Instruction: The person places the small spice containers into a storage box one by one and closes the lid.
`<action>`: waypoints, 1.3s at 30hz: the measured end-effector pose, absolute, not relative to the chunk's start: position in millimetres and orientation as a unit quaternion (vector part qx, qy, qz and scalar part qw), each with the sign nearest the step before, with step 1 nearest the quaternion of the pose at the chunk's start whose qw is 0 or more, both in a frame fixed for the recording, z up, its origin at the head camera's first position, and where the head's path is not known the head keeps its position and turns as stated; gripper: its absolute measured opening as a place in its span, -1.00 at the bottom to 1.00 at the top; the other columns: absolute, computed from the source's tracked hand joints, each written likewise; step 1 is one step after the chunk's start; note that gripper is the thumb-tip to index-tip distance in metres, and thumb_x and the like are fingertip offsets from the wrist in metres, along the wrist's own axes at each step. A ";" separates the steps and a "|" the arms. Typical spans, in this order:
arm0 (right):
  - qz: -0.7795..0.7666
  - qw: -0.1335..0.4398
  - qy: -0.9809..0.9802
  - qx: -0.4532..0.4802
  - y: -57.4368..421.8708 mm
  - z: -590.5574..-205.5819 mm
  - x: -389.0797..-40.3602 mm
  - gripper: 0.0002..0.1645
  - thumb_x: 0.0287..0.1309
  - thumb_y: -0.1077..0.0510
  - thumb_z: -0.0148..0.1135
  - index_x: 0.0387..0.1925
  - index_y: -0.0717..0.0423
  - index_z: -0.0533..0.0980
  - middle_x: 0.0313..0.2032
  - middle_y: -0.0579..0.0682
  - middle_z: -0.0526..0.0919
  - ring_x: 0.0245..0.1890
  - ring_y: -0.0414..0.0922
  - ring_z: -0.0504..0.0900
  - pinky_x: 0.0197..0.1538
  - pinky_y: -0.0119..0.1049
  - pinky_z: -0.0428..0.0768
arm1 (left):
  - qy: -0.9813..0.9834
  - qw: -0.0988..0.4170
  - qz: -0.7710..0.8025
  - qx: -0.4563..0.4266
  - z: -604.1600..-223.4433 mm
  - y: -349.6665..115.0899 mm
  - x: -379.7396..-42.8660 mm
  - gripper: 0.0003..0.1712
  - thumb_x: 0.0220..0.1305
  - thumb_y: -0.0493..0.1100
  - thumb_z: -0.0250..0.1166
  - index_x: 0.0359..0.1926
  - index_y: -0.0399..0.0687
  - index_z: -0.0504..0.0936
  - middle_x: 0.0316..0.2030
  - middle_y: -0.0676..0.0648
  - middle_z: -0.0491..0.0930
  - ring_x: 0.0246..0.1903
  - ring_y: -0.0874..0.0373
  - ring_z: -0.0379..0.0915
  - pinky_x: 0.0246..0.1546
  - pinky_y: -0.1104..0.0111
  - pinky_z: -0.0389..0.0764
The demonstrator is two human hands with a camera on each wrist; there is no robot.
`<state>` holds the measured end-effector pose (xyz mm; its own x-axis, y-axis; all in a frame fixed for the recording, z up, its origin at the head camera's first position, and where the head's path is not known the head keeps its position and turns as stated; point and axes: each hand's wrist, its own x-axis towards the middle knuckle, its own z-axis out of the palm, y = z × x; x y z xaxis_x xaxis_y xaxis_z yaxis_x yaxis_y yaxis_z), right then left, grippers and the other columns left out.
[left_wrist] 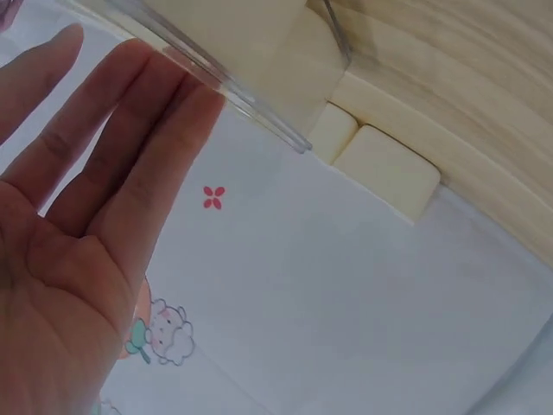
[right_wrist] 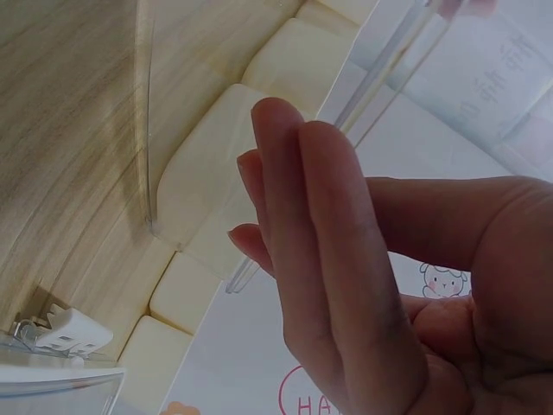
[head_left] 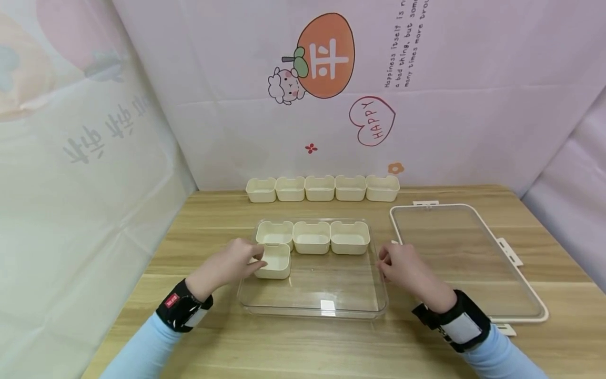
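A clear rectangular container (head_left: 331,292) rests on the table, with three cream bins (head_left: 311,238) along its back. Another cream bin (head_left: 275,263) is at its left side, under the fingertips of my left hand (head_left: 232,266). In the left wrist view, the left fingers (left_wrist: 155,164) are nearly straight, their tips right at the container's rim, and the thumb stands apart. My right hand (head_left: 404,268) is beside the container's right edge. Its fingers (right_wrist: 324,225) lie close together, overlapping the clear rim in the right wrist view, and the thumb tip is hidden behind them.
Several more cream bins (head_left: 320,188) stand in a row at the table's back edge, before a printed cloth (head_left: 236,131). A clear lid with a white rim and clips (head_left: 473,263) lies on the wooden table (head_left: 246,347) at the right.
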<state>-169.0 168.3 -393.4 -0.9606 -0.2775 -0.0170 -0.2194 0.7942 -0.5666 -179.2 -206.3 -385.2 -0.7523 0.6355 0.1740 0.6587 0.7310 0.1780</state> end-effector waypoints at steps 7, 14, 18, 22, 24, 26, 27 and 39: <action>-0.282 0.040 0.949 -0.136 168.8 -392.1 -168.7 -0.95 0.09 0.31 0.20 -0.40 0.26 0.50 -0.60 -0.06 0.63 -0.62 -0.25 0.55 -0.55 -0.38 0.48 | -0.932 0.120 -0.113 -0.323 -384.4 -211.7 -198.1 -0.88 0.14 -0.18 0.35 -0.46 -0.05 0.58 -0.47 0.06 0.58 -0.50 0.30 0.43 -0.48 0.49 0.48; -0.271 0.029 0.952 -0.139 169.9 -392.4 -168.3 -0.93 0.09 0.30 0.21 -0.39 0.26 0.50 -0.59 -0.06 0.64 -0.62 -0.26 0.53 -0.54 -0.38 0.47 | -0.930 0.165 -0.130 -0.301 -387.7 -214.6 -223.7 -0.78 0.04 -0.31 0.39 -0.24 -0.23 0.60 -0.27 -0.15 0.60 -0.24 0.00 0.51 -0.24 0.24 0.58; -0.273 0.036 0.952 -0.137 169.9 -391.8 -168.9 -0.93 0.11 0.30 0.20 -0.37 0.27 0.50 -0.59 -0.06 0.63 -0.61 -0.25 0.53 -0.53 -0.38 0.47 | -0.932 0.178 -0.151 -0.276 -388.4 -216.7 -240.3 -0.71 0.03 -0.38 0.36 -0.16 -0.25 0.58 -0.19 -0.18 0.58 -0.10 -0.05 0.46 -0.10 0.20 0.56; -0.276 0.040 0.951 -0.137 169.3 -391.7 -168.7 -0.93 0.11 0.30 0.19 -0.37 0.27 0.50 -0.60 -0.07 0.62 -0.61 -0.25 0.53 -0.54 -0.38 0.47 | -0.930 0.199 -0.170 -0.258 -389.4 -217.2 -254.6 -0.69 0.00 -0.43 0.36 -0.15 -0.28 0.59 -0.17 -0.22 0.56 -0.08 -0.09 0.44 -0.08 0.18 0.55; -0.275 0.040 0.951 -0.137 168.9 -391.8 -168.3 -0.94 0.11 0.30 0.18 -0.38 0.27 0.50 -0.61 -0.08 0.61 -0.62 -0.25 0.52 -0.54 -0.38 0.47 | -0.929 0.206 -0.177 -0.251 -391.6 -217.5 -262.2 -0.69 0.01 -0.43 0.35 -0.15 -0.29 0.59 -0.16 -0.23 0.56 -0.07 -0.10 0.43 -0.06 0.16 0.54; -0.275 0.040 0.951 -0.138 168.7 -391.5 -167.9 -0.94 0.11 0.30 0.18 -0.38 0.27 0.50 -0.62 -0.08 0.61 -0.62 -0.25 0.52 -0.54 -0.39 0.47 | -0.931 0.209 -0.177 -0.241 -395.0 -218.0 -270.7 -0.70 0.03 -0.41 0.34 -0.14 -0.30 0.59 -0.15 -0.24 0.56 -0.07 -0.10 0.43 -0.05 0.15 0.53; -0.275 0.040 0.951 -0.137 168.7 -391.4 -167.7 -0.94 0.11 0.30 0.18 -0.38 0.27 0.50 -0.62 -0.08 0.61 -0.62 -0.25 0.52 -0.54 -0.38 0.47 | -0.933 0.209 -0.178 -0.234 -396.4 -218.2 -274.9 -0.70 0.05 -0.39 0.34 -0.13 -0.29 0.59 -0.15 -0.23 0.56 -0.06 -0.09 0.42 -0.04 0.16 0.52; -0.263 0.026 0.953 -0.147 169.1 -392.9 -166.9 -0.95 0.10 0.30 0.19 -0.40 0.25 0.50 -0.65 -0.12 0.60 -0.63 -0.27 0.49 -0.56 -0.40 0.43 | -0.937 0.208 -0.201 -0.197 -403.9 -223.6 -318.4 -0.75 0.07 -0.41 0.31 -0.17 -0.32 0.58 -0.17 -0.26 0.56 -0.11 -0.13 0.41 -0.08 0.13 0.48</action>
<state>-166.9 169.1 -392.9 -0.9555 -0.2938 0.0274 -0.2662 0.8183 -0.5095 -318.4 -223.6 -403.9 -0.8360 0.2860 0.4683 0.4531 0.8412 0.2950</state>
